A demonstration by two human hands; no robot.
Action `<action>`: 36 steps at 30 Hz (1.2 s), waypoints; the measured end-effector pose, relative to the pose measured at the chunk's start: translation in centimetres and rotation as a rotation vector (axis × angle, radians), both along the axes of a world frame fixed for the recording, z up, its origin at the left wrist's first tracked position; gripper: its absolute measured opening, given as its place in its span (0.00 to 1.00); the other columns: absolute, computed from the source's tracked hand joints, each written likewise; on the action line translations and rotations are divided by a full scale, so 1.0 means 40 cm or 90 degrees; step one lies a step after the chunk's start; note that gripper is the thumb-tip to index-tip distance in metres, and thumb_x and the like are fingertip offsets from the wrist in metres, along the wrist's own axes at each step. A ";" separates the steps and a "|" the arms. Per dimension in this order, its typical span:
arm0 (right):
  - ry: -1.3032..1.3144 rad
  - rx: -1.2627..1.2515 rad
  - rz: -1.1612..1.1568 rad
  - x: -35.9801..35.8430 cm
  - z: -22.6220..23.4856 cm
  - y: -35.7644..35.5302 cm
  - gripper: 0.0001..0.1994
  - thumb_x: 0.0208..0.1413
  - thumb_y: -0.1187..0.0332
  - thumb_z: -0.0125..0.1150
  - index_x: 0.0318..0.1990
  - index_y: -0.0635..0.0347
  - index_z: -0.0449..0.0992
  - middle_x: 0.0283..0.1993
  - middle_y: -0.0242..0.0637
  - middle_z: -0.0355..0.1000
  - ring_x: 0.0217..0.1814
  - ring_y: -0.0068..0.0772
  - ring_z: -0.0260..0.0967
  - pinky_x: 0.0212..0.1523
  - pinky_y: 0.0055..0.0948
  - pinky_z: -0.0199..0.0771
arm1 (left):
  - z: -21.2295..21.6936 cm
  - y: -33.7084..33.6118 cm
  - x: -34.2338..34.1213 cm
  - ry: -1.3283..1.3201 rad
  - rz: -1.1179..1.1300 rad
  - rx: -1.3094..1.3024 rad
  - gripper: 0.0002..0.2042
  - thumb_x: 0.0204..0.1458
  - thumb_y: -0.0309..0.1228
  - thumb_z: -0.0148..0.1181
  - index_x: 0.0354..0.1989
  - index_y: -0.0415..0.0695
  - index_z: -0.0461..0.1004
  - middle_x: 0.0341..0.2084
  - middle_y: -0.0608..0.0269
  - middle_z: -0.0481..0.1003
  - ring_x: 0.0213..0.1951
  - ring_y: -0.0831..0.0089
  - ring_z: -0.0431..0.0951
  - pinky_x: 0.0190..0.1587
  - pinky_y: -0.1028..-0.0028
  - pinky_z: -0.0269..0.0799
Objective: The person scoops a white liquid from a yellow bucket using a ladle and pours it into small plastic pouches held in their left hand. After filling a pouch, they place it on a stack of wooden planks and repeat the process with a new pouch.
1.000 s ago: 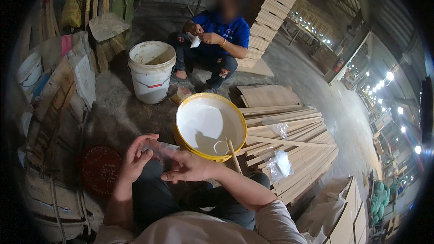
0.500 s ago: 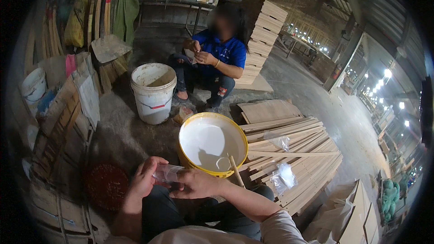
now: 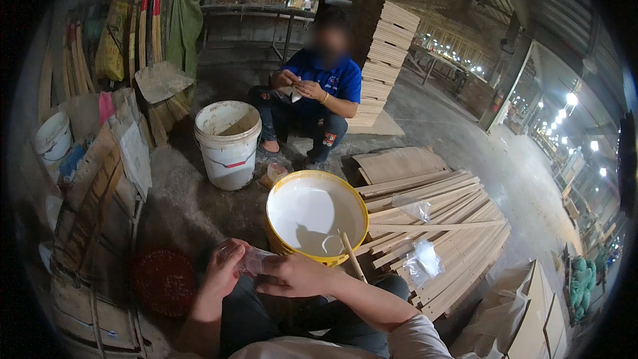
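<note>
Between my two hands is a small clear plastic bag [image 3: 254,261], held above my lap. My left hand [image 3: 224,267] grips its left end with thumb and fingers. My right hand [image 3: 292,275] closes on the other end, its fingers curled and partly hidden. Just beyond them stands a yellow-rimmed bucket [image 3: 318,216] of white liquid. A wooden stick [image 3: 353,257] leans at the bucket's near right edge.
Thin wooden strips [image 3: 438,226] lie fanned on the right, with clear plastic bags [image 3: 424,262] on top. A white bucket [image 3: 228,146] stands ahead, beside a squatting co-worker [image 3: 325,86] in blue. A red round basket [image 3: 163,280] is at my left.
The bag and both hands have shifted only slightly. The co-worker's hands are a little lower, and the whole view has moved a little.
</note>
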State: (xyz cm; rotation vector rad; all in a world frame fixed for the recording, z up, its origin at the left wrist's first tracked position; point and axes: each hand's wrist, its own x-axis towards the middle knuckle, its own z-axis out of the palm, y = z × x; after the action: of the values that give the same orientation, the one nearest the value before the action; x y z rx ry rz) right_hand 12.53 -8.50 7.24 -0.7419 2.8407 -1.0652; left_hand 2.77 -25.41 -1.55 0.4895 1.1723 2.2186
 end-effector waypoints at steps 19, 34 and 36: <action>-0.133 0.175 -0.710 0.476 -0.358 0.262 0.17 0.47 0.64 0.60 0.44 0.58 0.68 0.30 0.35 0.69 0.32 0.39 0.66 0.32 0.37 0.66 | -0.048 0.107 -0.158 -0.266 -0.054 0.178 0.18 0.51 0.50 0.52 0.36 0.47 0.69 0.33 0.65 0.73 0.36 0.72 0.74 0.28 0.78 0.72; -0.037 0.312 -0.610 0.188 -0.253 0.380 0.21 0.53 0.68 0.50 0.55 0.53 0.59 0.26 0.50 0.71 0.26 0.53 0.70 0.25 0.46 0.71 | -0.143 0.106 -0.211 -0.317 -0.029 0.227 0.15 0.52 0.48 0.53 0.36 0.49 0.68 0.34 0.66 0.72 0.38 0.74 0.73 0.30 0.78 0.73; -0.057 0.391 -0.591 0.148 -0.250 0.387 0.21 0.53 0.67 0.50 0.55 0.53 0.59 0.27 0.51 0.71 0.27 0.55 0.70 0.27 0.47 0.71 | -0.149 0.099 -0.211 -0.313 -0.014 0.223 0.15 0.52 0.48 0.53 0.36 0.49 0.69 0.34 0.65 0.72 0.38 0.74 0.74 0.30 0.78 0.73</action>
State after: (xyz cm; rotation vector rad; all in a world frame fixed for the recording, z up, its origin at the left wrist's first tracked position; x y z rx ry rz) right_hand 18.45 6.97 -2.75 0.6940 3.1328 -0.1232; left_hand -5.67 -21.47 -7.52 0.0726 0.5253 2.3482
